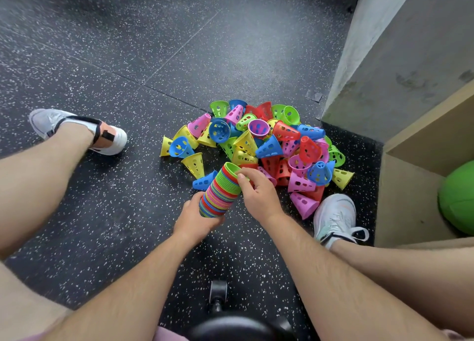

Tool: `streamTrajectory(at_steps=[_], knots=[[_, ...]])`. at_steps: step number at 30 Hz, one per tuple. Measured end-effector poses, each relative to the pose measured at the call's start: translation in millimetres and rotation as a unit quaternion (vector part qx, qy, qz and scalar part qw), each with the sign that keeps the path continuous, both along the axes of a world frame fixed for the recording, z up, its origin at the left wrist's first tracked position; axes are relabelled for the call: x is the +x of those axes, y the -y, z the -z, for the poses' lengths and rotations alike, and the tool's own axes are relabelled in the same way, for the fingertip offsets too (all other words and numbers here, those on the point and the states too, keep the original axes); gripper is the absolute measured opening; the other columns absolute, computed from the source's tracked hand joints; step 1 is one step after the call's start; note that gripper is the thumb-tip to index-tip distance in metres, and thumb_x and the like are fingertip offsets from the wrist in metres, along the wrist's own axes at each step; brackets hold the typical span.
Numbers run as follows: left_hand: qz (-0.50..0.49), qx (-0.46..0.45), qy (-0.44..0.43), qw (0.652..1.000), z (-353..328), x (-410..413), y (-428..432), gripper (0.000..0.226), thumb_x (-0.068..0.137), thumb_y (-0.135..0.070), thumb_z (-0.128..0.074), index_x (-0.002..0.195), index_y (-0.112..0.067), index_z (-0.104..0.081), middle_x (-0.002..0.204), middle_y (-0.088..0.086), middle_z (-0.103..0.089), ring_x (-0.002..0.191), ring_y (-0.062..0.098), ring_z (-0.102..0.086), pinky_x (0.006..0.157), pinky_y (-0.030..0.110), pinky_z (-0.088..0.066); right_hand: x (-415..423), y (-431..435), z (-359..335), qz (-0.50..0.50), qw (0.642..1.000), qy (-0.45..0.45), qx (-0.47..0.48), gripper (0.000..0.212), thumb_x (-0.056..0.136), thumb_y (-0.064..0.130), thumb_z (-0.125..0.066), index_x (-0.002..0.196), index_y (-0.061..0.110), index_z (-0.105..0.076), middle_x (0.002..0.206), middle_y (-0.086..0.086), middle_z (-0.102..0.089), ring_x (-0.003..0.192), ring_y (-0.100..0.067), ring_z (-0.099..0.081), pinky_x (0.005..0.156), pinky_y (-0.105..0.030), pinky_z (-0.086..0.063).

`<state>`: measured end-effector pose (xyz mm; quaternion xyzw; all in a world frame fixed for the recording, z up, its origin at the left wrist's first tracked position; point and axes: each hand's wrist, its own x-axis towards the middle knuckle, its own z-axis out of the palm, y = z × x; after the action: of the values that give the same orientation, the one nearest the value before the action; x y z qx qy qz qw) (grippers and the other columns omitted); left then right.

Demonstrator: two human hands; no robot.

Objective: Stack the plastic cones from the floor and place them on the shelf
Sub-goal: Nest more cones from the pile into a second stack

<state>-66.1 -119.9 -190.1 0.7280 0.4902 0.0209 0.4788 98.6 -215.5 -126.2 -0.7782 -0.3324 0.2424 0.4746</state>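
Observation:
A heap of loose plastic cones (269, 143) in yellow, blue, green, pink and red lies on the dark speckled floor. In front of it a long stack of nested cones (219, 192) is tilted with its wide end toward the heap. My left hand (197, 220) grips the near end of the stack from below. My right hand (259, 192) pinches the green rim of the outermost cone at the stack's far end. A wooden shelf (410, 161) stands at the right.
A green ball (459, 199) sits inside the shelf's lower compartment. A grey concrete pillar (384, 58) rises behind the heap at the right. My shoes rest at left (77, 130) and right (336, 217) of the heap. A black stool base (218, 297) is below me.

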Motion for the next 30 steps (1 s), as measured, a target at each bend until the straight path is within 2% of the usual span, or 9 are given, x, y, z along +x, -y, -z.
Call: streamTrajectory(at_steps=[3, 9, 14, 16, 20, 23, 26, 28, 30], knots=[[0.003, -0.002, 0.013, 1.0, 0.9, 5.7, -0.5, 0.063, 0.058, -0.049, -0.083, 0.113, -0.046, -0.053, 0.106, -0.004, -0.066, 0.085, 0.01, -0.068, 0.084, 0.042, -0.059, 4.2, -1.7, 3.8, 0.022, 1.0, -0.002, 0.004, 0.019, 0.101, 0.028, -0.053, 0.11, 0.023, -0.068, 0.111, 0.013, -0.063, 0.11, -0.004, -0.056, 0.096, -0.027, -0.046], [0.01, -0.002, 0.047, 0.999, 6.4, 16.5, 1.0, 0.07, 0.055, -0.053, -0.084, 0.118, -0.045, -0.054, 0.11, -0.005, -0.066, 0.096, 0.011, -0.067, 0.09, 0.042, -0.058, 30.6, -2.6, 28.4, 0.226, 0.971, 0.003, -0.079, 0.015, 0.099, 0.025, -0.047, 0.1, 0.027, -0.061, 0.104, -0.001, -0.066, 0.097, -0.02, -0.059, 0.078, -0.029, -0.041], [0.014, -0.007, 0.05, 0.999, 11.9, 18.3, 0.1, 0.072, 0.055, -0.055, -0.084, 0.12, -0.047, -0.054, 0.113, -0.005, -0.064, 0.097, 0.01, -0.067, 0.091, 0.044, -0.058, 50.7, -0.1, 53.5, 0.186, 0.96, -0.008, -0.208, 0.036, 0.097, 0.035, -0.049, 0.132, 0.027, -0.057, 0.11, -0.008, -0.068, 0.103, -0.028, -0.063, 0.09, -0.038, -0.051], [0.013, -0.013, 0.053, 0.998, 14.9, 18.2, -1.7, 0.073, 0.055, -0.055, -0.086, 0.12, -0.049, -0.054, 0.114, -0.005, -0.065, 0.097, 0.01, -0.069, 0.092, 0.045, -0.058, 52.5, -1.5, 56.8, 0.169, 0.959, -0.001, -0.229, 0.038, 0.099, 0.036, -0.048, 0.133, 0.024, -0.058, 0.115, -0.009, -0.069, 0.105, -0.03, -0.063, 0.091, -0.04, -0.052], [0.008, -0.015, 0.052, 0.998, 16.6, 20.2, -2.7, 0.073, 0.056, -0.054, -0.088, 0.12, -0.051, -0.054, 0.115, -0.006, -0.066, 0.098, 0.011, -0.069, 0.093, 0.045, -0.058, 52.1, -4.7, 60.6, 0.181, 0.957, -0.002, -0.229, 0.034, 0.1, 0.036, -0.051, 0.122, 0.013, -0.063, 0.117, -0.009, -0.066, 0.107, -0.03, -0.06, 0.088, -0.035, -0.047], [0.005, -0.013, 0.052, 0.999, 17.4, 20.6, -3.4, 0.076, 0.055, -0.056, -0.089, 0.122, -0.052, -0.054, 0.116, -0.006, -0.066, 0.099, 0.012, -0.069, 0.093, 0.046, -0.058, 51.9, -8.2, 60.8, 0.212, 0.954, -0.012, -0.212, 0.03, 0.096, 0.034, -0.058, 0.107, 0.008, -0.066, 0.108, -0.008, -0.067, 0.1, -0.028, -0.061, 0.08, -0.032, -0.044], [0.005, -0.015, 0.056, 0.998, 16.9, 19.7, -2.5, 0.075, 0.055, -0.056, -0.089, 0.121, -0.051, -0.054, 0.116, -0.004, -0.066, 0.099, 0.011, -0.069, 0.093, 0.045, -0.058, 50.7, -6.8, 54.9, 0.25, 0.95, -0.03, -0.183, 0.016, 0.094, 0.029, -0.061, 0.095, 0.014, -0.066, 0.098, -0.002, -0.068, 0.094, -0.023, -0.063, 0.075, -0.028, -0.04], [0.002, -0.017, 0.059, 0.998, 15.8, 18.6, -1.8, 0.075, 0.055, -0.056, -0.09, 0.121, -0.052, -0.054, 0.116, -0.004, -0.066, 0.099, 0.011, -0.07, 0.093, 0.046, -0.058, 50.0, -3.2, 50.8, 0.264, 0.949, -0.031, -0.171, 0.006, 0.095, 0.024, -0.06, 0.093, 0.02, -0.063, 0.099, 0.002, -0.067, 0.094, -0.02, -0.063, 0.075, -0.027, -0.04], [0.001, -0.018, 0.059, 0.998, 14.5, 17.3, -1.2, 0.075, 0.055, -0.056, -0.09, 0.121, -0.052, -0.054, 0.116, -0.004, -0.066, 0.098, 0.012, -0.07, 0.092, 0.046, -0.059, 48.7, -0.4, 43.7, 0.268, 0.951, -0.036, -0.148, 0.008, 0.097, 0.022, -0.056, 0.104, 0.021, -0.061, 0.099, 0.006, -0.064, 0.096, -0.018, -0.062, 0.077, -0.027, -0.039]])
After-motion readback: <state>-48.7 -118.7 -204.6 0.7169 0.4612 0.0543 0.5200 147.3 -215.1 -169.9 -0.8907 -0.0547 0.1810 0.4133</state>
